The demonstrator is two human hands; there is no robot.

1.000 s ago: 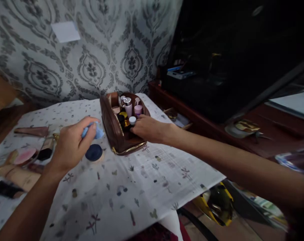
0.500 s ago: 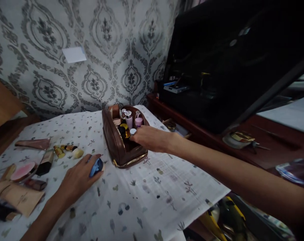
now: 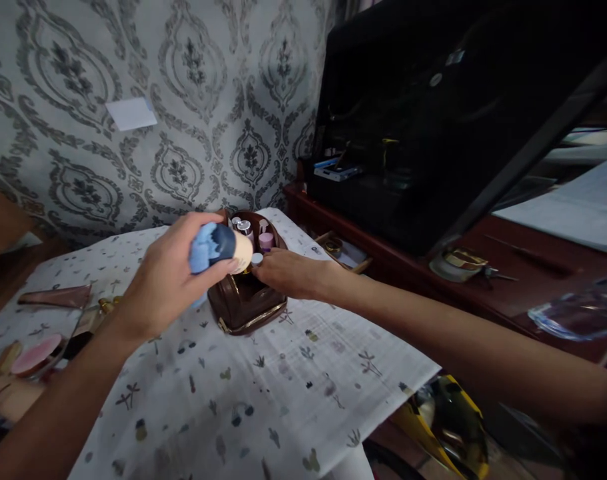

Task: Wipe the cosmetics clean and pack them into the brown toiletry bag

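Note:
A brown quilted cosmetic bag stands open on a table covered by a white patterned cloth. Inside it are several small bottles and jars, among them a pink-capped jar. My left hand is raised just above and left of the bag. Its fingers are closed round a small round container with a dark blue lid and a light blue cloth or puff. My right hand rests on the bag's right rim, fingers curled at its opening; whether they hold anything is hidden.
More cosmetics lie at the left of the table: a pink compact, a brown tube, gold-capped items. A dark wooden cabinet with a black case stands to the right. Patterned wallpaper is behind.
My left hand lifted the blue-lidded container from the cloth and brought it up over the bag's left side. My right hand stayed at the bag's rim.

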